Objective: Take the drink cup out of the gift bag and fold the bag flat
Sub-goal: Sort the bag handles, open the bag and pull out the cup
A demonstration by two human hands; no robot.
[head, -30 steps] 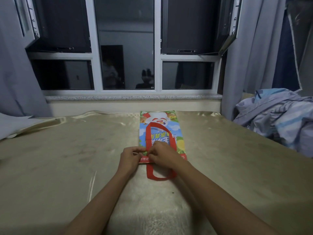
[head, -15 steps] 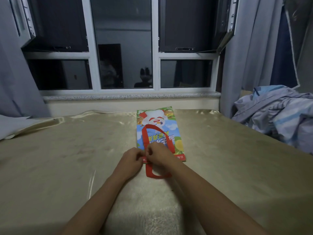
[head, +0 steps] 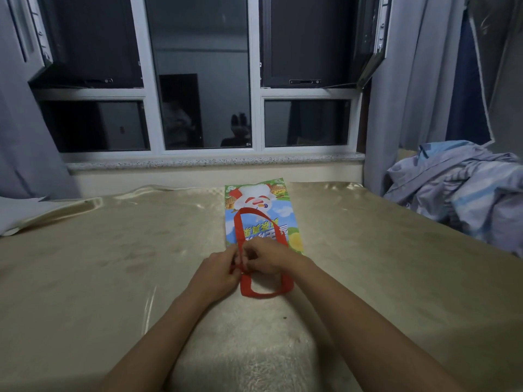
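Observation:
The colourful gift bag (head: 259,213) lies flat on the golden cloth-covered surface (head: 113,264), its printed side up and its bottom toward the window. One red handle loop (head: 264,291) sticks out toward me; the other lies back over the print. My left hand (head: 216,271) and my right hand (head: 268,257) meet at the bag's near edge, fingers pinched on the red strap and rim there. That near edge is hidden under my hands. No drink cup is in view.
A heap of blue-and-white striped bedding (head: 464,190) lies at the right edge. A window with a stone sill (head: 215,162) runs along the far side, with grey curtains at both ends. A pale sheet (head: 19,213) lies at the far left.
Both hands have stayed at the bag's near edge, fingers drawing closer together over the left side of the red handle. The bag has stayed flat in place.

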